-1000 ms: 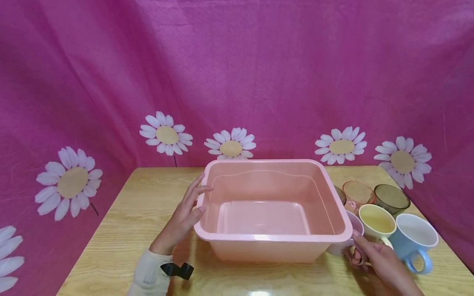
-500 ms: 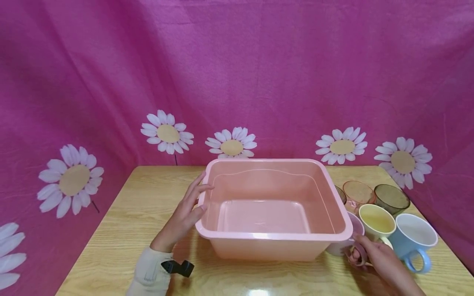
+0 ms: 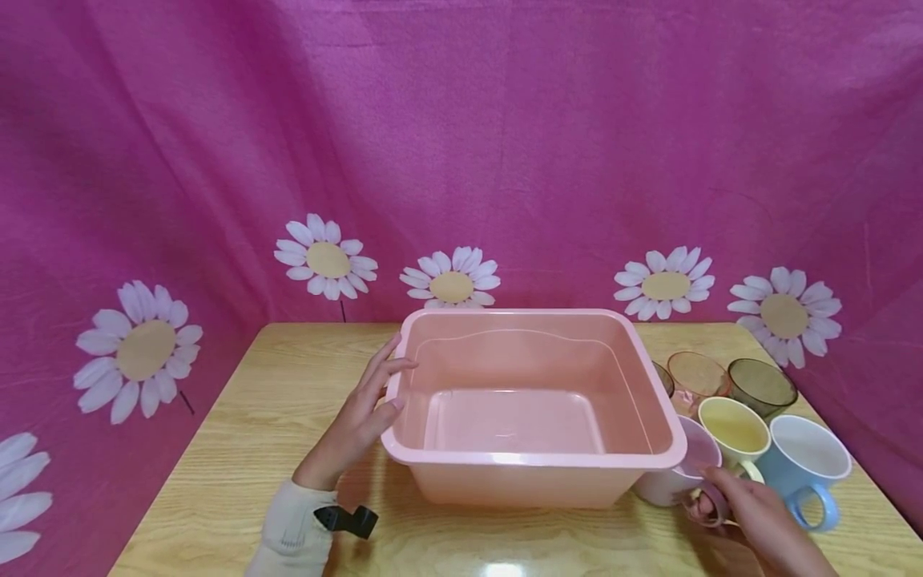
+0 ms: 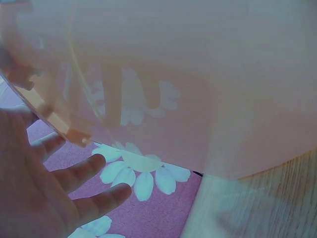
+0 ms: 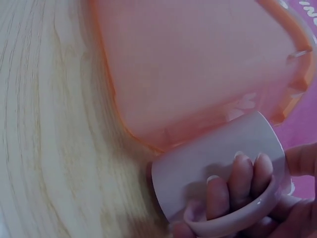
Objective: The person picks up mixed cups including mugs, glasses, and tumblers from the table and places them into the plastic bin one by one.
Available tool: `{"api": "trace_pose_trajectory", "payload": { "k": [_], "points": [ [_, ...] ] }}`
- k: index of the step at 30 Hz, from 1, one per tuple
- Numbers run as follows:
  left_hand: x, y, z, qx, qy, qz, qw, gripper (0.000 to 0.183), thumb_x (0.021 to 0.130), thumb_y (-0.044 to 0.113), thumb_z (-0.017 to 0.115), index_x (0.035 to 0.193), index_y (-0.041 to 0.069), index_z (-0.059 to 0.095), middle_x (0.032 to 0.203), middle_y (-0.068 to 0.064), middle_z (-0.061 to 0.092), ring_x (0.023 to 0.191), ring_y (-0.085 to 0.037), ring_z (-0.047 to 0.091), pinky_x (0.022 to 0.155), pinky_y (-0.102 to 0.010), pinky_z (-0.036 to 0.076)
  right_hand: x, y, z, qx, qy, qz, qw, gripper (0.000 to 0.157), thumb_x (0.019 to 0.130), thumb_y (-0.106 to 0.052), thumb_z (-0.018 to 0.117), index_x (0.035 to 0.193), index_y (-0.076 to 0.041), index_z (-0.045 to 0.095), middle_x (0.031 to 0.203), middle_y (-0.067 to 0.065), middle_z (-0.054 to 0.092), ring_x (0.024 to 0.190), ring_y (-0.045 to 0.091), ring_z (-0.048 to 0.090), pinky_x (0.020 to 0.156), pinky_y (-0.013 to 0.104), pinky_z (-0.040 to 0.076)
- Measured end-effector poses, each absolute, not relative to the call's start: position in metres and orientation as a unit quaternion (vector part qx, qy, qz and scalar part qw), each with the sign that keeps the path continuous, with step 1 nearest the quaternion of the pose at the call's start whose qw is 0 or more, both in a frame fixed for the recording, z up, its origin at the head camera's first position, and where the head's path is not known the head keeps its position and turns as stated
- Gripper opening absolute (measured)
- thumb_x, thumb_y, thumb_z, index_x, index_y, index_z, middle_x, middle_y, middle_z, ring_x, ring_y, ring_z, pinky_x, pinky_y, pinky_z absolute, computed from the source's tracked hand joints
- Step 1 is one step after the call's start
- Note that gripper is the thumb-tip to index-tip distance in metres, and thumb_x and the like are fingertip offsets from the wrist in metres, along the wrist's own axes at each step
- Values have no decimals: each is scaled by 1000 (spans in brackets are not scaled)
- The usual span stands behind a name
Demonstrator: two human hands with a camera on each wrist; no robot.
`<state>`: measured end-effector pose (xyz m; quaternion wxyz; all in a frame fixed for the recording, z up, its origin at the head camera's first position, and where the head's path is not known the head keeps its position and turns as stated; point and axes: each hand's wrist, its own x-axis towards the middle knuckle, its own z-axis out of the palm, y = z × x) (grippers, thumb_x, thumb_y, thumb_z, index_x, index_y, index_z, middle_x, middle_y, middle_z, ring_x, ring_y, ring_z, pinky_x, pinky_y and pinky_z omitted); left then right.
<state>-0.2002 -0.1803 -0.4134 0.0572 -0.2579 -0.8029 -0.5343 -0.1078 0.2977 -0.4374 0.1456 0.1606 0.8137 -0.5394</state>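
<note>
The tabletop (image 3: 238,449) stretched beneath both hands, and the pale pink basin (image 3: 512,485) stood between them. At its side the left hand (image 3: 353,423) rested on the rim, fingers spread and fairly straight. The right hand (image 3: 750,506) had its fingers hooked through the handle of the lilac mug (image 5: 208,156), which sat mouth up just beside the basin, partly under its overhanging rim; whether its base touched the tabletop could not be told. The blue mug (image 3: 784,473) stood to the right of that hand, the yellow mug (image 3: 734,429) just beyond it, the see-through tumblers (image 3: 698,375) farther out.

The step in hand looked like taking hold of the mug; any lift would have called for easing it sideways, clear of the rim.
</note>
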Motion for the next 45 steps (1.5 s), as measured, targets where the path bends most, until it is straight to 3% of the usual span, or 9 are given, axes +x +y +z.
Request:
{"api": "trace_pose_trajectory", "payload": {
  "k": [14,25,37,41,45],
  "points": [
    [-199,-182,-415,-256,-800,-541,51,46,90,24,50,135,22,47,160,7,13,142,-32,22,89,-54,49,-100,306,-422,127,795,-566,179,57,104,-38,25,75,-5,62,77,1,60,78,11,57,74,33,53],
    [-197,-182,-416,-255,-795,-549,42,46,90,22,51,136,18,47,160,7,12,135,-37,35,84,-43,54,-96,310,-419,125,782,-593,147,54,104,-35,31,76,-2,62,78,1,62,77,11,61,73,33,55],
    [-198,-182,-415,-252,-800,-544,41,47,91,27,51,137,18,46,160,8,12,137,-34,31,86,-46,53,-93,318,-415,64,783,-606,129,56,105,-30,28,79,7,61,77,2,63,75,16,63,70,32,55],
    [-199,-181,-415,-247,-799,-547,36,48,91,33,52,137,22,45,159,10,12,135,-34,34,85,-44,54,-93,319,-410,63,784,-604,130,56,106,-30,28,79,6,61,76,2,63,74,16,63,70,32,55],
    [-200,-180,-414,-250,-799,-546,37,46,91,30,51,136,27,45,160,9,11,135,-34,35,84,-44,54,-91,322,-406,45,786,-603,126,56,106,-29,27,79,7,60,75,2,63,74,17,63,69,31,55]
  ]
}}
